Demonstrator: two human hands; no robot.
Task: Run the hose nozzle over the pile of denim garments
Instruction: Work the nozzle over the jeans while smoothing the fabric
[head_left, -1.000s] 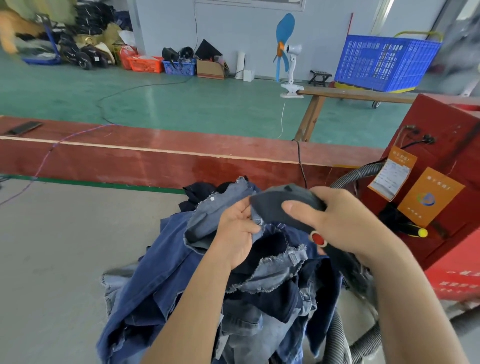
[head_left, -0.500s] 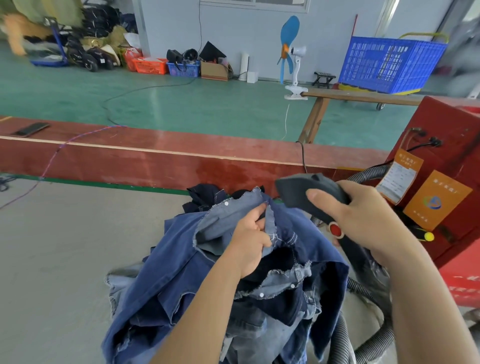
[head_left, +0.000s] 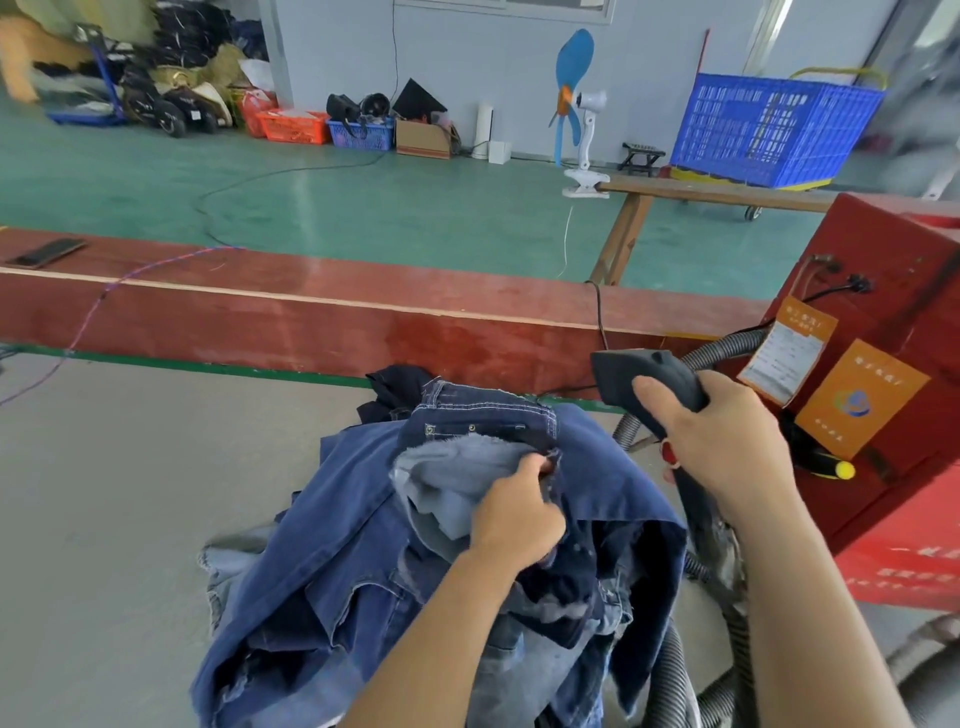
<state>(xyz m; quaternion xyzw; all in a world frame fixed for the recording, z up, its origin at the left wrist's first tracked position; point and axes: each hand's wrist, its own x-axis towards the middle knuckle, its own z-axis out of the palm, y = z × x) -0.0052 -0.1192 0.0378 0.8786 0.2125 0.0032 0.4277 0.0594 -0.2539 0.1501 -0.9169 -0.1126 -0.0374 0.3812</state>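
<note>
Gripping hose nozzle (head_left: 647, 387) in right hand (head_left: 727, 441), centre right of frame, clear of fabric. Pinching waistband with left hand (head_left: 519, 519), exposing denim pile (head_left: 415, 545) at lower centre on counter (head_left: 104, 493) for next pass.

1. I see the pile of denim garments (head_left: 431, 566) heaped on the grey work surface, mostly dark blue pieces with a paler, frayed-edged one on top and lighter jeans underneath.
2. The topmost dark garment is turned open, showing its stitched waistband and rivets.
3. I see the hose nozzle (head_left: 641, 387), a dark grey wedge-shaped head with a red button, raised just right of the pile's top, clear of the fabric.
</note>
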